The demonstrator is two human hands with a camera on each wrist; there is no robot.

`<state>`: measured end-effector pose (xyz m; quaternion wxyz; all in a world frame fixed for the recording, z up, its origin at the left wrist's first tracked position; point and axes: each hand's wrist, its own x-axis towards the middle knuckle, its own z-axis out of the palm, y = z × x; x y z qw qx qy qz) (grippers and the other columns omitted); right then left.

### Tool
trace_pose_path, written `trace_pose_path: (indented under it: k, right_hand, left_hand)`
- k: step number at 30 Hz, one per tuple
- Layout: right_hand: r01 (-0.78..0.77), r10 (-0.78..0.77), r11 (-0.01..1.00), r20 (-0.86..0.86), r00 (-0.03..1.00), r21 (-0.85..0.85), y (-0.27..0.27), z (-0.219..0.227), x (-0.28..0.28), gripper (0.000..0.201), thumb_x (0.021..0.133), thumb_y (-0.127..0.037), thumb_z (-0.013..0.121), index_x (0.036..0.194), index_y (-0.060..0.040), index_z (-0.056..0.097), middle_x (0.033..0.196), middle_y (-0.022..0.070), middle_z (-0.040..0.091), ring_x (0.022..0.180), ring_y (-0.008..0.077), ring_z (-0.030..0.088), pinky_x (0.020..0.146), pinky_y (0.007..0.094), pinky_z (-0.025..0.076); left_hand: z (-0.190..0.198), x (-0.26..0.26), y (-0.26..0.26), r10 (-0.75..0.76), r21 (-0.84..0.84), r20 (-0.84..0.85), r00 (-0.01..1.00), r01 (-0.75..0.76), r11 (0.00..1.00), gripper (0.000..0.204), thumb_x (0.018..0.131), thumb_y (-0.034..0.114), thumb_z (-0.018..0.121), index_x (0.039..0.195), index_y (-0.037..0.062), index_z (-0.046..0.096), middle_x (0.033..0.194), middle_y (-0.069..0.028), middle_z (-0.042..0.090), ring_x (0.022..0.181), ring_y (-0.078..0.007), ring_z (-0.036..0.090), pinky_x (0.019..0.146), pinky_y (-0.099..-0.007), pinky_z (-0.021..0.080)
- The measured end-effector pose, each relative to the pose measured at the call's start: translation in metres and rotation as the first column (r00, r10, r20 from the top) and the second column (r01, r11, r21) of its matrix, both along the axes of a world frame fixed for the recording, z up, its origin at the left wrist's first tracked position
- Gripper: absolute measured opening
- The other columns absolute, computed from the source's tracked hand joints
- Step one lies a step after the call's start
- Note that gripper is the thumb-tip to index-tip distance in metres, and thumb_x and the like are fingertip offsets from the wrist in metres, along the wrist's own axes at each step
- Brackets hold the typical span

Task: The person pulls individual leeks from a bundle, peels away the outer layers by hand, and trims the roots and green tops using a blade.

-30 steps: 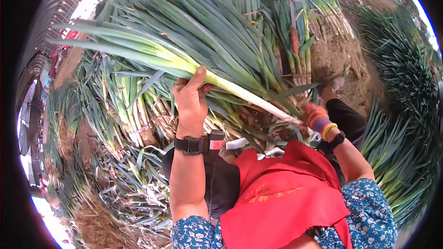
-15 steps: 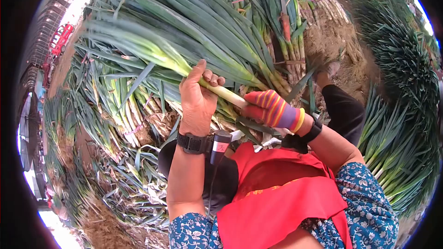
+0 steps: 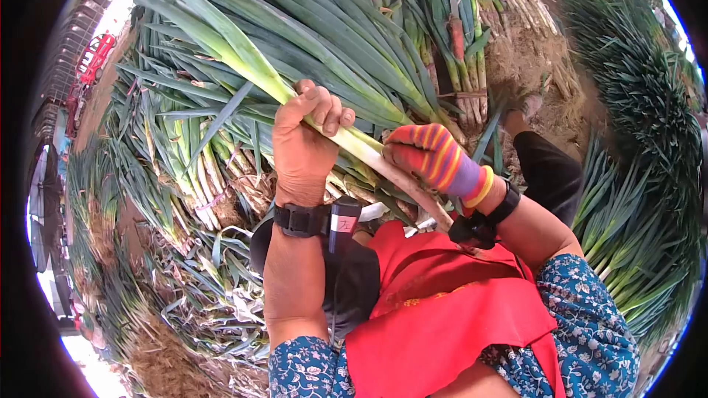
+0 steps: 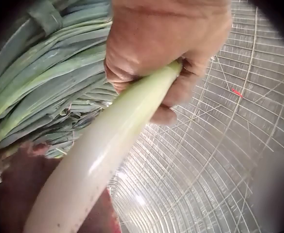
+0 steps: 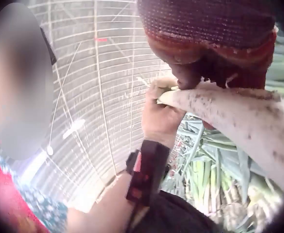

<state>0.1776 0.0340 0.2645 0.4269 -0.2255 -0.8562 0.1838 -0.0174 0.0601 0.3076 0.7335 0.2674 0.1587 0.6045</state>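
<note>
A long green onion [image 3: 409, 186] slants across the head view, leaves at upper left and white root end near the red apron [image 3: 450, 317]. My bare left hand [image 3: 306, 129] grips it where the leaves meet the stalk, fingers curled round it. On the white part, my right hand [image 3: 435, 158] in a striped knit glove pinches the stalk with bent fingers. Dark specks dot the pale stalk [image 5: 244, 116] in the right wrist view. Smooth white stalk [image 4: 95, 150] fills the middle of the left wrist view, running into the left fist [image 4: 166, 48].
Piled green onions [image 3: 324, 37] lie just beyond the hands. Tied bundles [image 3: 214, 169] stand at the left, with loose peelings [image 3: 221, 280] below. A tool with an orange-brown handle [image 3: 457, 38] rests on a bundle. More onions [image 3: 634, 103] cover the right side.
The right hand has come in from the root end to mid-stalk, close to the left hand. The onion now tilts more steeply, its root end nearer the apron.
</note>
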Motion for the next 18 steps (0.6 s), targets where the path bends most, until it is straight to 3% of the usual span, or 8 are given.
trace_pose_path:
  k: [2,4,5,10,14,16,17,18]
  right_hand:
    - [-0.078,0.030,0.842,-0.098,0.995,-0.533,-0.005,0.000,0.003,0.014,0.076,-0.007,0.060,0.088,0.0000,0.061,0.088,0.0181,0.060,0.073,0.0254,0.061,0.063,0.0315,0.047]
    - [-0.176,0.229,0.728,-0.008,0.973,-0.663,0.000,-0.015,0.006,0.016,0.075,-0.007,0.061,0.090,0.0002,0.062,0.086,0.0174,0.060,0.071,0.0234,0.060,0.062,0.0307,0.047]
    - [-0.098,0.179,0.418,-0.024,0.984,-0.903,-0.004,-0.023,0.005,0.021,0.074,-0.008,0.063,0.093,0.0018,0.062,0.080,0.0148,0.062,0.068,0.0174,0.058,0.061,0.0309,0.047]
    - [0.045,0.209,0.757,0.307,0.928,-0.652,-0.035,-0.129,0.063,0.024,0.073,-0.014,0.062,0.093,-0.0023,0.065,0.076,0.0188,0.062,0.066,0.0287,0.059,0.064,0.0335,0.047]
    - [0.392,0.215,0.707,0.707,0.674,-0.589,-0.062,-0.212,0.153,0.024,0.072,-0.019,0.061,0.092,-0.0067,0.064,0.078,0.0167,0.062,0.068,0.0309,0.057,0.067,0.0359,0.048]
    - [0.683,-0.083,0.623,0.835,0.544,-0.383,-0.053,-0.192,0.165,0.022,0.072,-0.021,0.063,0.089,-0.0069,0.062,0.073,0.0173,0.060,0.064,0.0297,0.056,0.064,0.0340,0.048]
    - [0.580,-0.263,0.401,0.517,0.814,-0.709,-0.049,-0.183,0.162,0.017,0.076,-0.019,0.061,0.086,-0.0047,0.061,0.069,0.0145,0.059,0.061,0.0227,0.056,0.061,0.0311,0.047]
    - [0.467,-0.344,0.555,0.322,0.882,-0.688,-0.036,-0.145,0.151,0.012,0.080,-0.014,0.060,0.083,-0.0033,0.059,0.063,0.0102,0.057,0.059,0.0146,0.053,0.057,0.0297,0.045]
  left_hand:
    - [0.010,0.003,-0.005,-0.046,0.103,-0.046,0.998,0.050,0.993,0.009,0.082,0.012,0.054,0.077,0.0096,0.046,0.058,0.0020,0.038,0.053,-0.0120,0.040,0.061,-0.0292,0.035]
    - [0.018,0.003,-0.008,-0.093,0.142,-0.031,0.995,0.096,0.985,0.010,0.083,0.012,0.055,0.078,0.0092,0.047,0.059,0.0019,0.040,0.056,-0.0126,0.043,0.064,-0.0301,0.035]
    - [0.023,0.003,-0.010,-0.010,0.097,-0.006,1.000,0.011,0.995,0.011,0.083,0.013,0.056,0.079,0.0089,0.047,0.061,0.0016,0.041,0.057,-0.0127,0.044,0.065,-0.0301,0.035]
    - [0.019,-0.033,0.001,0.191,0.063,0.060,0.980,-0.195,0.979,0.014,0.088,0.012,0.054,0.076,0.0072,0.048,0.066,0.0004,0.045,0.061,-0.0130,0.044,0.064,-0.0293,0.036]
    - [0.010,-0.052,0.002,0.340,-0.057,0.071,0.938,-0.337,0.940,0.021,0.087,0.009,0.056,0.070,0.0080,0.043,0.061,0.0005,0.040,0.055,-0.0121,0.037,0.060,-0.0294,0.034]
    - [0.006,-0.051,0.002,0.411,-0.112,0.018,0.911,-0.407,0.906,0.024,0.087,0.009,0.057,0.068,0.0088,0.041,0.059,0.0008,0.037,0.053,-0.0120,0.034,0.059,-0.0299,0.034]
    - [0.003,-0.052,0.003,0.439,-0.115,-0.011,0.899,-0.437,0.892,0.022,0.085,0.011,0.059,0.069,0.0099,0.044,0.058,0.0022,0.037,0.053,-0.0111,0.035,0.059,-0.0295,0.034]
    - [0.001,-0.052,0.005,0.462,-0.115,-0.038,0.886,-0.464,0.879,0.020,0.084,0.013,0.061,0.070,0.0110,0.047,0.057,0.0036,0.038,0.053,-0.0102,0.036,0.059,-0.0290,0.034]
